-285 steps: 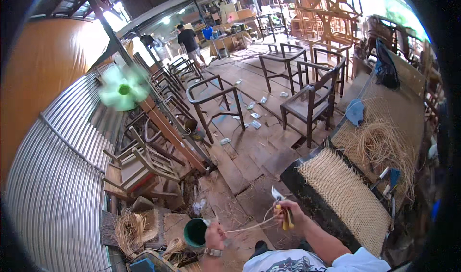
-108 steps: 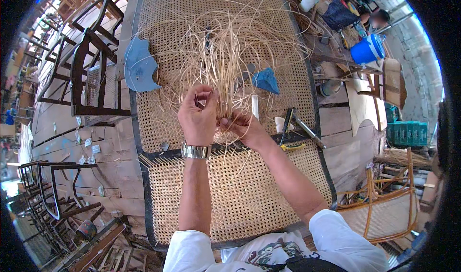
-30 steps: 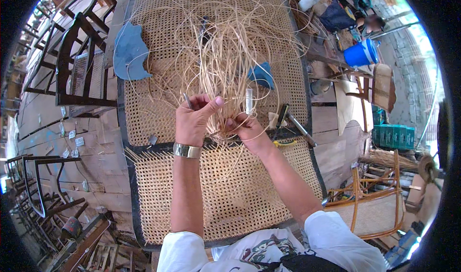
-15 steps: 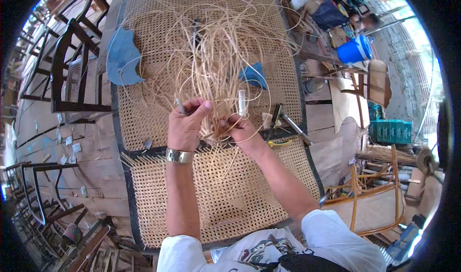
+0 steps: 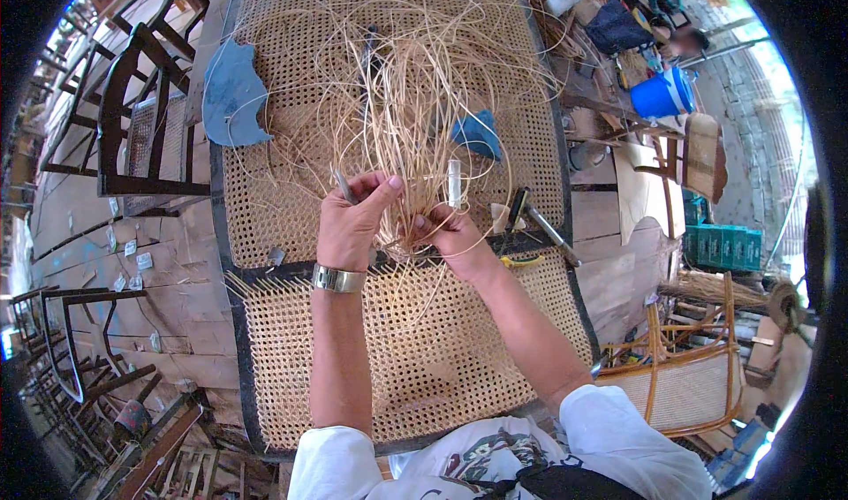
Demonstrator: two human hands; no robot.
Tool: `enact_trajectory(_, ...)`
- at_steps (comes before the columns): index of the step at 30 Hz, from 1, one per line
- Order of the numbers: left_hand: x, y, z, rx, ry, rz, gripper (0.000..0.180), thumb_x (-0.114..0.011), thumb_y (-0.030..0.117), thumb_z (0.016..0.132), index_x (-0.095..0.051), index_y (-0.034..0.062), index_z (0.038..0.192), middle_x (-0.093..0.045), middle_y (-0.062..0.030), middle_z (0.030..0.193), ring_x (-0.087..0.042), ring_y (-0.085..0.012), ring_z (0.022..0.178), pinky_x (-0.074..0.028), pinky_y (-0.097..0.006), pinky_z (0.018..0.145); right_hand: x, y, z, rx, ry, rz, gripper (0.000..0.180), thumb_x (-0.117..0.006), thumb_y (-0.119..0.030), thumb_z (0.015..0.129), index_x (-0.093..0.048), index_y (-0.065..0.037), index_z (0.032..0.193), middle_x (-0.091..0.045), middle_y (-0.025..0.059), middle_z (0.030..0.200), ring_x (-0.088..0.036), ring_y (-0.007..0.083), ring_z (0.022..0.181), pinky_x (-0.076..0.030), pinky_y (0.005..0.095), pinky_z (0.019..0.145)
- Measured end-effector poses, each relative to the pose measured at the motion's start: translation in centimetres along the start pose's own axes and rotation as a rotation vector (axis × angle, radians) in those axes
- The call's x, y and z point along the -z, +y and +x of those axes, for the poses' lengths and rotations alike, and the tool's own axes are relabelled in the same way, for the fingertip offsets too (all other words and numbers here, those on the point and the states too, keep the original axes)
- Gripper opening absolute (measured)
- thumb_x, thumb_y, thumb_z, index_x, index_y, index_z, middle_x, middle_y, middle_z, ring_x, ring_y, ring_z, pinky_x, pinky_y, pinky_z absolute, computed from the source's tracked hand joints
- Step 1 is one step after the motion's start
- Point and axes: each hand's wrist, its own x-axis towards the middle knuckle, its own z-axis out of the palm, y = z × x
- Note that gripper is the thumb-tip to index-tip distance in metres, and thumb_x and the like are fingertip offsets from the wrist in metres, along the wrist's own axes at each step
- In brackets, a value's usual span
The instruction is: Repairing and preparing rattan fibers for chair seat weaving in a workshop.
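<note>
A large, loose bundle of pale rattan cane strands (image 5: 411, 116) spreads over the woven cane panel (image 5: 309, 345) in front of me. My right hand (image 5: 455, 239) is closed round the lower, gathered end of the bundle. My left hand (image 5: 349, 226), with a metal watch on its wrist, is beside the strands, thumb and index fingertip pinched together against them. A slim grey tool (image 5: 343, 187) pokes out between its curled fingers; its lower part is hidden in the palm. Whether the pinch also holds a strand cannot be made out.
Blue scraps lie left (image 5: 234, 98) and right (image 5: 477, 133) of the bundle. Nearer the right edge are a white tube (image 5: 454, 184), a hammer (image 5: 552, 235) and yellow-handled pliers (image 5: 523, 261). Dark chair frames (image 5: 110, 138) stand at left, a rattan chair (image 5: 680, 385) at right.
The whole view has shifted slightly. Both hands keep nearly the same grip at the bundle's lower end, and the strands above have moved a little.
</note>
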Motion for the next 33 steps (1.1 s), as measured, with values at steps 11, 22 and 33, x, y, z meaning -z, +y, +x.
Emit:
enact_trajectory(11,-0.8,-2.0,0.2,-0.437,0.072,0.111,0.044,-0.074,0.002,0.086,-0.06,0.012,0.127,-0.067,0.0024,0.084,-0.056,-0.0031,0.07,-0.045,-0.018,0.061,0.1,0.0,0.3,0.011,-0.009,0.043,0.023,-0.069,-0.02,0.095,-0.068,-0.005,0.113,-0.069,-0.0022,0.102,-0.06,0.0073,0.093,-0.049,0.0253,0.085)
enact_trajectory(22,-1.9,-1.6,-0.2,-0.44,0.169,0.318,0.014,-0.067,0.006,0.093,-0.071,0.004,0.107,-0.065,0.0011,0.085,-0.054,-0.0034,0.072,-0.044,-0.019,0.062,0.2,-0.2,0.3,0.004,-0.036,0.005,0.033,-0.072,-0.025,0.093,-0.066,-0.004,0.117,-0.068,-0.0019,0.103,-0.06,0.0069,0.096,-0.048,0.0246,0.088)
enact_trajectory(33,1.6,1.5,-4.2,-0.322,0.134,-0.025,0.01,-0.063,0.01,0.097,-0.066,0.008,0.107,-0.063,0.0013,0.088,-0.044,-0.0007,0.06,-0.036,-0.02,0.052,-3.1,-2.9,0.6,-0.018,0.148,-0.31,0.024,-0.065,-0.02,0.097,-0.064,-0.004,0.115,-0.067,0.0007,0.095,-0.062,0.0081,0.093,-0.051,0.0237,0.078)
